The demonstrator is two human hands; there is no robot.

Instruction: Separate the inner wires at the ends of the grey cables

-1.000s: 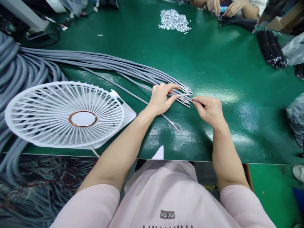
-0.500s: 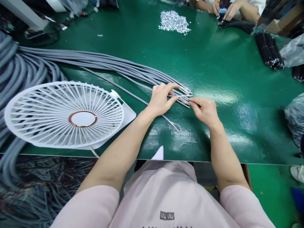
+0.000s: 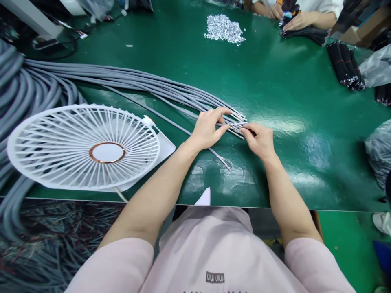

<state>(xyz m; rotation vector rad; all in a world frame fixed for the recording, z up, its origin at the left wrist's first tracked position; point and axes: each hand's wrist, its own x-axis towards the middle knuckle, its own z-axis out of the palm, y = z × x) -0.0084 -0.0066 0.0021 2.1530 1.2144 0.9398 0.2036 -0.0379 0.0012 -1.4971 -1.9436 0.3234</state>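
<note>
A bundle of grey cables runs from the left across the table to my hands, its stripped silvery ends pointing right. My left hand grips one grey cable near its end, thumb and fingers closed round it, over the bundle. Just right of it, my right hand pinches the stripped end of that cable between thumb and finger; the fine strands there are too small to make out. Below my left hand lies a separate cable whose end is opened into thin wires.
A white fan lies left of my arms. Silvery scraps are heaped at the back. Across the table, a co-worker's hands handle black wires. Bundled black cables and plastic bags lie at the right.
My right hand has shifted slightly left, closer to my left hand. The co-worker's hands have moved a little over the black wires.
</note>
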